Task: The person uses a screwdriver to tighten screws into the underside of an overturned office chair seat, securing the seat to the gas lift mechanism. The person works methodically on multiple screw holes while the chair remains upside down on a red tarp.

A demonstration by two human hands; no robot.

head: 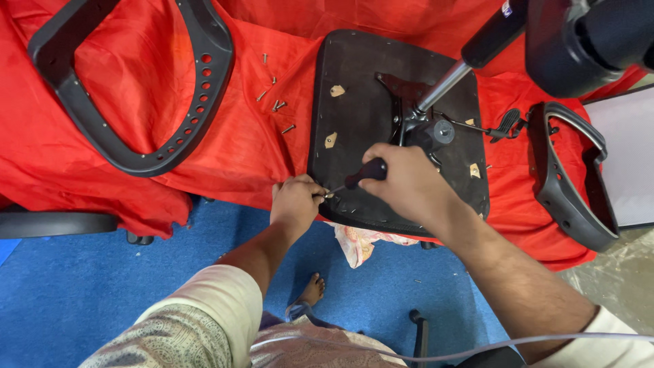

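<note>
An upturned chair seat (361, 102), dark brown underneath, lies on a red cloth (245, 143). A metal mechanism with a gas cylinder (446, 82) rises from its middle. My right hand (405, 180) grips a screwdriver (357, 178) by its black handle, with the shaft pointing left at the seat's near edge. My left hand (294, 203) pinches the seat's near left edge right at the screwdriver's tip. Whatever small thing sits between those fingers is hidden.
Several loose screws (276, 102) lie on the cloth left of the seat. A black chair back frame (146, 150) lies at the left and a black armrest (569, 184) at the right. Blue carpet (82, 286) and my bare foot (312, 289) are below.
</note>
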